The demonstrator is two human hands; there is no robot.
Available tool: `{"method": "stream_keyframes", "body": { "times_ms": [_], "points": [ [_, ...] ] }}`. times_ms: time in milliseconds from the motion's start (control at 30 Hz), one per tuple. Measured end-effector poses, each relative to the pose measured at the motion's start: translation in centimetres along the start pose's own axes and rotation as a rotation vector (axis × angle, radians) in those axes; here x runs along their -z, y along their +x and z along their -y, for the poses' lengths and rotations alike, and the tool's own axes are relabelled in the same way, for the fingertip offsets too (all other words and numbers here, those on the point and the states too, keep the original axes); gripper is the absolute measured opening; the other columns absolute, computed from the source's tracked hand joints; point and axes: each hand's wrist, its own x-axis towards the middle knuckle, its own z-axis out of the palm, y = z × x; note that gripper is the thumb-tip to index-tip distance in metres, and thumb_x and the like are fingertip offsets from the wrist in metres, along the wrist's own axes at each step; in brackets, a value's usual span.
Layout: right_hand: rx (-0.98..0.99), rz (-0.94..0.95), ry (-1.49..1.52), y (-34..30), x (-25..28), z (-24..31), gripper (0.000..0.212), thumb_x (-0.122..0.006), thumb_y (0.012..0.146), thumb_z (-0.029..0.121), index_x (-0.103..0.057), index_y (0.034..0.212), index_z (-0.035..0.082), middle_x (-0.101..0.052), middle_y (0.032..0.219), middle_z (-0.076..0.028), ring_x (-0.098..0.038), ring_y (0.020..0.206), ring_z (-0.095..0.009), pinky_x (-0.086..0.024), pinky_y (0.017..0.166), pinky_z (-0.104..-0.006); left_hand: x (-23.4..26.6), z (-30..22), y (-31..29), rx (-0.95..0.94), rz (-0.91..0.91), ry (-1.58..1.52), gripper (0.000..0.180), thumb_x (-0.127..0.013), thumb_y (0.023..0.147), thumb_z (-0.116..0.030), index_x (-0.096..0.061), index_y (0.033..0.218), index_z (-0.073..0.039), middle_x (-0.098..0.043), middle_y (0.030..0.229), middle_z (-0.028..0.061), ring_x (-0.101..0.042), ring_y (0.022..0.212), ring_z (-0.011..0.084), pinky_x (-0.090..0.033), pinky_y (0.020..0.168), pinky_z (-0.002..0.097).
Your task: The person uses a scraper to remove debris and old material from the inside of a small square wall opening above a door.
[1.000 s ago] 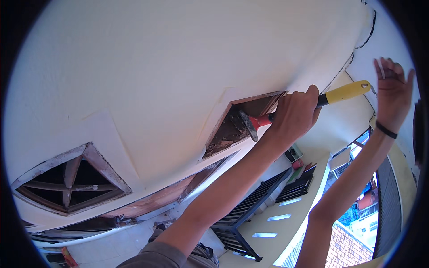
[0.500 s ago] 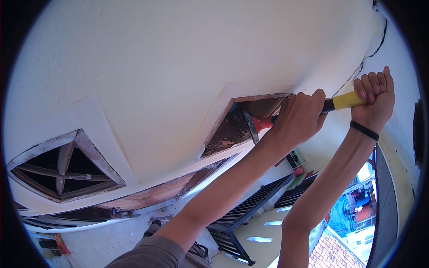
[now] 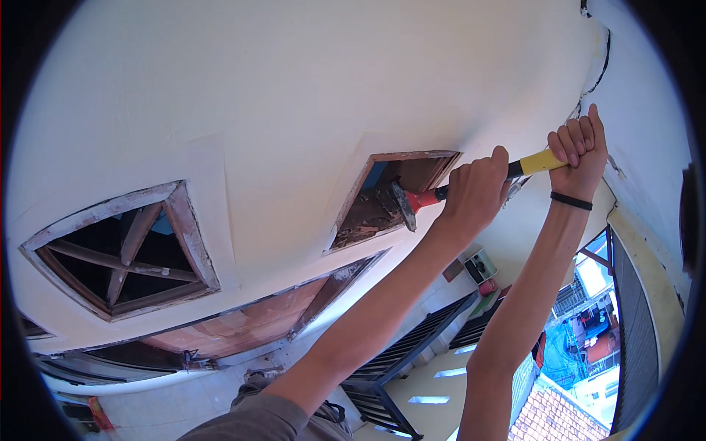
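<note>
Both my hands are closed around the handle of a hammer-like tool [image 3: 422, 200] with a worn grey crosswise head, a red neck and a black-and-yellow handle. My left hand [image 3: 474, 189] grips the black middle part. Farther right, my right hand [image 3: 579, 151], with a black band on the wrist, is wrapped round the yellow end. The tool's head is at the lower right part of a square wooden-framed opening [image 3: 382, 156] in the cream wall [image 3: 294, 95]. Whether the head touches the frame, I cannot tell.
To the left is another wooden-framed opening [image 3: 180, 202] with crossed bars. A reddish-brown panel [image 3: 243, 323] lies along the wall below. Dark metal railings [image 3: 412, 338] stand beneath my arms. At the right, a gap shows tiled roofing [image 3: 548, 415] outside.
The view has shifted, so the left opening sits farther right and lower. My hands and the tool appear slightly farther left, with the same grip.
</note>
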Motion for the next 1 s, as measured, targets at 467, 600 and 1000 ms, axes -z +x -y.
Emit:
{"method": "stream_keyframes", "body": {
  "times_ms": [467,600,1000],
  "points": [
    [-0.025,-0.003,-1.370,-23.3,3.0,9.2,0.055,-0.040,0.108,0.041,-0.065,0.128,-0.004,-0.068,0.122,-0.027,-0.067,0.119,-0.034,-0.057,0.096,-0.0480,0.1,-4.2,-12.2,-0.507,0.110,-0.157,0.023,-0.069,0.095,-0.023,-0.054,0.085,-0.008,-0.052,0.067,0.0003,-0.060,0.056,0.0172,-0.046,0.050,0.0315],
    [-0.773,0.161,-1.452,-31.4,2.7,8.5,0.042,-0.067,0.093,0.008,-0.060,0.130,-0.009,-0.075,0.093,-0.019,-0.076,0.075,-0.025,-0.057,0.060,-0.0310,-1.1,-3.2,-19.2,-0.784,0.443,-0.091,0.016,-0.067,0.090,-0.022,-0.056,0.088,-0.011,-0.053,0.073,-0.0013,-0.062,0.069,0.0158,-0.050,0.067,0.0300],
    [-0.812,-0.641,-0.960,-45.8,5.6,-2.4,0.027,-0.059,0.103,0.022,-0.061,0.119,0.000,-0.049,0.063,0.003,-0.043,0.056,-0.006,-0.032,0.053,-0.0265,5.4,6.1,-15.1,-0.007,0.161,0.215,0.068,-0.071,0.093,-0.045,-0.049,0.134,0.006,-0.046,0.135,0.0262,-0.046,0.127,0.0421,-0.038,0.108,0.0509]
  ]
}}
